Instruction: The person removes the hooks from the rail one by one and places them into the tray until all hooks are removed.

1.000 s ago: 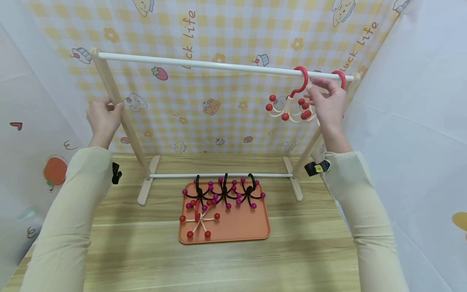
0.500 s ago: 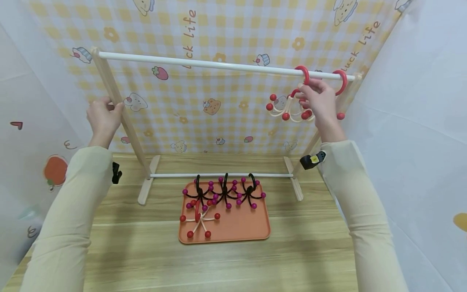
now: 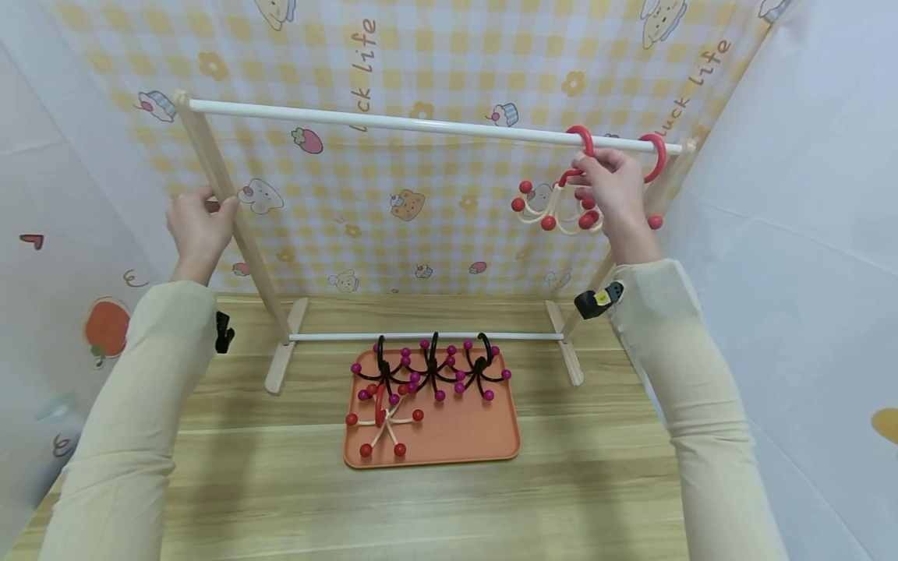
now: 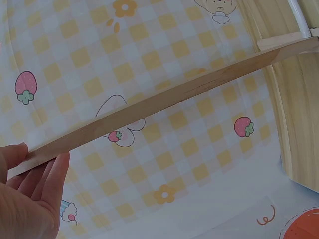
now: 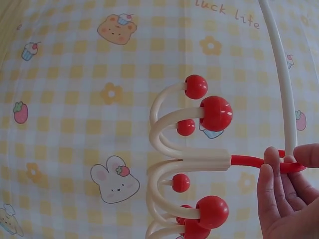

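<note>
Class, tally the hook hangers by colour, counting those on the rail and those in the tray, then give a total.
Red and cream hangers: 3 (two on the rail, one in the tray)
Black and purple hangers: 3
Total: 6

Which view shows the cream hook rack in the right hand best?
The right wrist view: the cream hook rack fills the frame, with its curved arms, red balls and the right hand pinching its red hook. The head view shows it small; the left wrist view shows none.
</note>
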### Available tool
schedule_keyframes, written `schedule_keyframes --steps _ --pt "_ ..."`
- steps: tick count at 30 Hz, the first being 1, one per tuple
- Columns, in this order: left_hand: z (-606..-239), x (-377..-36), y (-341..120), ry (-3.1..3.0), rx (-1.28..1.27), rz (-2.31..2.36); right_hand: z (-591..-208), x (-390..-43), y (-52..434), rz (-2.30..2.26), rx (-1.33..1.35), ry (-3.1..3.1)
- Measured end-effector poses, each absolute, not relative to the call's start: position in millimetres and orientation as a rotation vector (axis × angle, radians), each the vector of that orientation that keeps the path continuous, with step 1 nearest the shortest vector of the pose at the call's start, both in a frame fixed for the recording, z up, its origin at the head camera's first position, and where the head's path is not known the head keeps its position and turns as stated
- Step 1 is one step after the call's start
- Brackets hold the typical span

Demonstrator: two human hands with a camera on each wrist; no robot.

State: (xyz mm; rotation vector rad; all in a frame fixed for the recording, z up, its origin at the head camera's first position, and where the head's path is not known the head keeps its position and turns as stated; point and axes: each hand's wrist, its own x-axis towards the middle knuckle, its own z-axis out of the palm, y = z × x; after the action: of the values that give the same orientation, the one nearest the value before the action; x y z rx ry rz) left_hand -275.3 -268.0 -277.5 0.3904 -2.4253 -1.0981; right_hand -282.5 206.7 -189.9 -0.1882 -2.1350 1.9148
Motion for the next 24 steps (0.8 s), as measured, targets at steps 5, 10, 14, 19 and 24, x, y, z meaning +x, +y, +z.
schedule_keyframes --steps 5,10,14,19,24 --pt "-277 -275 -268 -2.429 0.397 -1.104 -190 -280 206 1.943 -0.143 -2.097" --pt "-278 -275 -269 -2.420 0.381 -1.090 -187 -275 205 1.987 -0.032 -2.002" --pt "-279 -275 -269 -2.411 0.372 -1.086 -183 -269 202 2.002 0.049 -1.943" --pt "-279 -275 -269 -2.419 0.380 -1.089 -182 -257 199 2.002 0.093 -1.952" --pt "-278 -275 -268 -2.430 0.389 -1.092 -185 -245 196 2.067 0.109 -1.971"
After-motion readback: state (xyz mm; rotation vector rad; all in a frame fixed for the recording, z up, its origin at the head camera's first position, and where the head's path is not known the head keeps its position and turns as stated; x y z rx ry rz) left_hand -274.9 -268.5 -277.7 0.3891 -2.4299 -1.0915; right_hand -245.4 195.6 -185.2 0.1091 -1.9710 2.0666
